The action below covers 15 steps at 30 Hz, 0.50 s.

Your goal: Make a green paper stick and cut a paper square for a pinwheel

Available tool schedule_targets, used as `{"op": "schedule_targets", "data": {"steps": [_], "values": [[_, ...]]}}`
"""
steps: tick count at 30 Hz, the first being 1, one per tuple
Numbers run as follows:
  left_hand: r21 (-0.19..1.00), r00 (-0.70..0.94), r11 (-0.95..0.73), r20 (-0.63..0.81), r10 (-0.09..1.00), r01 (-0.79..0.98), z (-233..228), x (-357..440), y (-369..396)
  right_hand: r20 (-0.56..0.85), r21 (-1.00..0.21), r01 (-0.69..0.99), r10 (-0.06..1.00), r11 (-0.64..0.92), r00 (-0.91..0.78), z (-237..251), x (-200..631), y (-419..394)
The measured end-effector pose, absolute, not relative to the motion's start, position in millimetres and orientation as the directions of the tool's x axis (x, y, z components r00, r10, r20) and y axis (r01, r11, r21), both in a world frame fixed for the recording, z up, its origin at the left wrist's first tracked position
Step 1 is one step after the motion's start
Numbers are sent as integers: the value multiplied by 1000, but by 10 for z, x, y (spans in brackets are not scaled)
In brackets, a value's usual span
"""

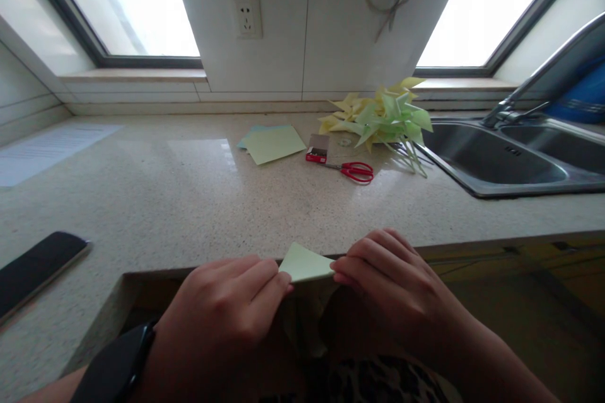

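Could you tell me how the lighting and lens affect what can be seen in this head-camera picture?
In the head view, both windows are blown out white, throwing glare patches on the countertop; the left hand and right hand, pinching the green paper, sit backlit and dim; the wide lens bends the sink and window frames outward.

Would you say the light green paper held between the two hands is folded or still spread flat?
Folded, it seems: the green paper shows as a small pointed shape pinched between the left hand and right hand. Its lower part is hidden.
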<state>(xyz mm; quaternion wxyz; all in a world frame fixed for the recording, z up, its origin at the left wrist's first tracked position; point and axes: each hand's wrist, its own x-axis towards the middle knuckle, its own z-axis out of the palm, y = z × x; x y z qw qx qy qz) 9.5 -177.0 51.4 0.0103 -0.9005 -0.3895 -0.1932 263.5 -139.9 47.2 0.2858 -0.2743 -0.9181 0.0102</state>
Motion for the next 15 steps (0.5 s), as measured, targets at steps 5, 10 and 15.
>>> {"op": "schedule_targets", "data": {"steps": [5,10,15], "values": [[357,575,-605,197,794,712,532,96,-1796,541,-228,471,513,852,-667,518,2644,-1391],[635,498,-387,6,867,668,592,144,-1818,576,-448,466,645,763,-502,592,2679,-1373],[781,385,-141,-135,913,609,580,211,-1815,126,-961,216,967,175,-224,545,2690,-1320]]}}
